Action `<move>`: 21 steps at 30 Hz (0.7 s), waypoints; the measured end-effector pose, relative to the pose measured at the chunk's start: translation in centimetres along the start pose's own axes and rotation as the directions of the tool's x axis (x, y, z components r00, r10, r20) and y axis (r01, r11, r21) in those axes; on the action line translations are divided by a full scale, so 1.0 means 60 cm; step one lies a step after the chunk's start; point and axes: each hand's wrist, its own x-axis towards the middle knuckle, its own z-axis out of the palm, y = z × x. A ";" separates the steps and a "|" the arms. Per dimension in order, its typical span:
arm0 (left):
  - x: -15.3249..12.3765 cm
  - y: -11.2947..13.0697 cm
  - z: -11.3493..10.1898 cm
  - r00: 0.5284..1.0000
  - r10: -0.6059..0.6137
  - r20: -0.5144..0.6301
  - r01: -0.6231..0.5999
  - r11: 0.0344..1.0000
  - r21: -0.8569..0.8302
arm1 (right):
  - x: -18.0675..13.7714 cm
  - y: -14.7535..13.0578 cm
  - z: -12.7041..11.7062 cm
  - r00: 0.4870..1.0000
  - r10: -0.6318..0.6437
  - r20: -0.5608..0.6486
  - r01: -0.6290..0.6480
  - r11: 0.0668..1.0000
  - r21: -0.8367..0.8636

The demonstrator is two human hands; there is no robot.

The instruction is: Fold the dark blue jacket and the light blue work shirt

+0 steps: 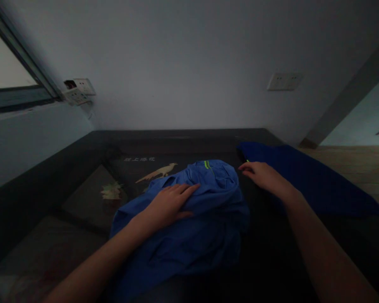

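Left fingers [190, 192] together, thumb apart, on rumpled blue garment [208, 198]; right fingers [250, 165] loosely curled near darker cloth [306, 181]

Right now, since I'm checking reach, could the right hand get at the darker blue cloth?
Probably yes: the right hand appears to hold nothing and is close beside the darker blue cloth, with nothing visibly blocking the way.

Mid-blue on the crumpled fabric bundle [210, 221], with a bright yellow-green strip [206, 164]. Deeper royal blue on the flat fabric piece [290, 176]. Near-black on the flat desk [177, 145], patterned with a tan long-tailed bird [160, 171], cream blossoms [111, 191] and pale grey characters [139, 159]. Plain grey on the smooth wall [177, 67], off-white on the rectangular socket plate [284, 82], light brown on the planked floor [350, 162].
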 end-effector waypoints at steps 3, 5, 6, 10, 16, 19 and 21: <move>0.010 0.005 0.028 0.999 0.017 0.036 -0.017 1.000 0.010 | 0.018 0.016 0.036 0.980 0.119 0.159 -0.095 0.984 -0.150; 0.015 0.007 0.038 0.998 0.024 0.062 -0.022 0.999 -0.044 | 0.025 0.020 0.054 0.957 0.162 0.242 -0.125 0.979 -0.162; 0.016 0.006 0.037 0.997 0.030 0.065 -0.024 0.995 -0.097 | 0.027 0.020 0.060 0.949 0.171 0.264 -0.134 0.979 -0.151; 0.010 -0.014 -0.005 0.993 -0.045 -0.106 -0.003 0.911 -0.412 | 0.032 0.026 0.065 0.953 0.149 0.264 -0.129 0.987 -0.092; -0.031 -0.088 -0.099 0.587 -0.627 -0.513 0.024 0.646 -0.763 | 0.036 0.033 0.056 0.975 0.068 0.212 -0.063 0.998 -0.028; -0.056 -0.138 -0.128 0.250 -0.813 -0.526 -0.063 0.529 -0.846 | 0.031 0.018 0.054 0.979 -0.001 0.206 -0.001 1.000 0.011; -0.073 -0.175 -0.141 0.098 -0.835 -0.542 -0.024 0.543 -0.840 | 0.026 0.004 0.054 0.977 -0.021 0.212 0.018 1.000 0.017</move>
